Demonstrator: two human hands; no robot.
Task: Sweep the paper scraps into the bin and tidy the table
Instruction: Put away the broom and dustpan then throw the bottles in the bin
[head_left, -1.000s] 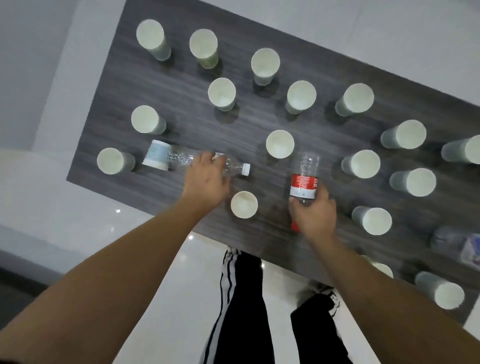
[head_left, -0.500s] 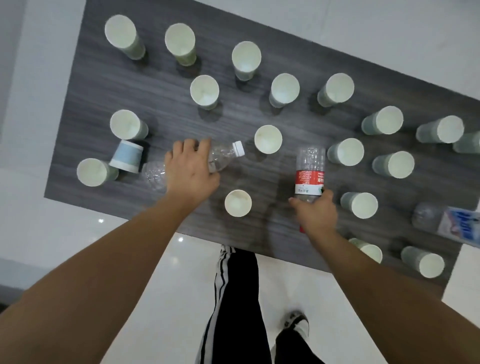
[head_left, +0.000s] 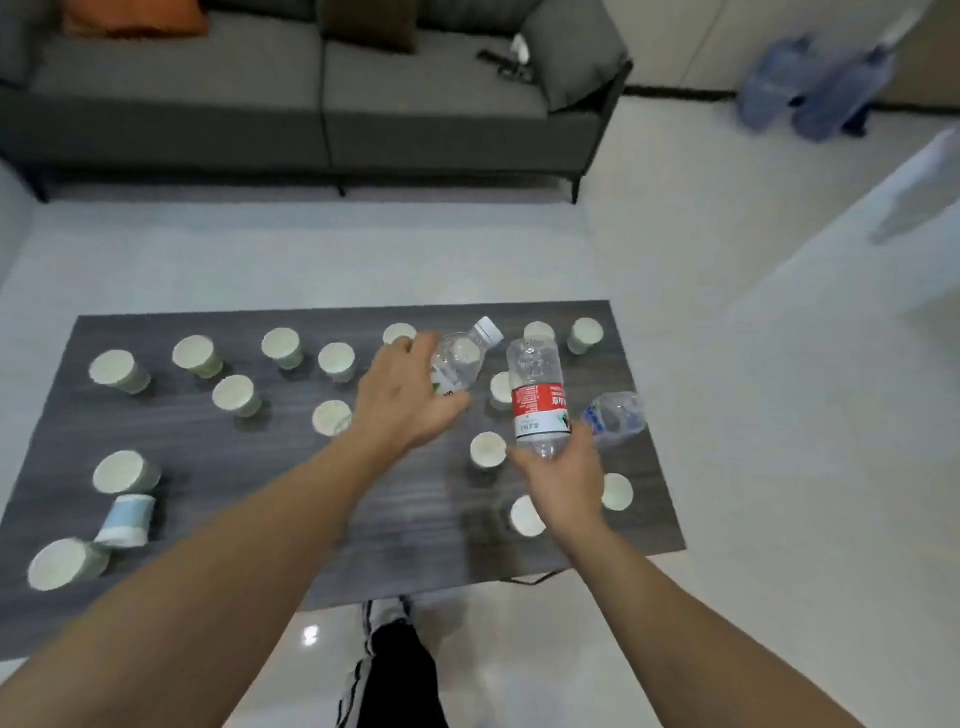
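My left hand (head_left: 402, 400) grips a clear plastic bottle with a white cap (head_left: 462, 358), lifted above the dark wooden table (head_left: 218, 457). In my right hand (head_left: 563, 475) is a clear bottle with a red label (head_left: 537, 395), held upright over the table's right part. Several white paper cups stand across the table, such as one cup (head_left: 236, 395) at left centre. A blue-and-white cup (head_left: 127, 519) lies on its side near the left front. No paper scraps or bin are visible.
A third clear bottle with a blue label (head_left: 615, 418) lies at the table's right edge. A grey sofa (head_left: 311, 88) stands beyond the table. Blue water jugs (head_left: 815, 93) sit on the floor at the far right. My legs (head_left: 395, 670) stand at the table's near edge.
Both hands have lifted their bottles off the table. The camera has tilted up, bringing the sofa and floor into view.
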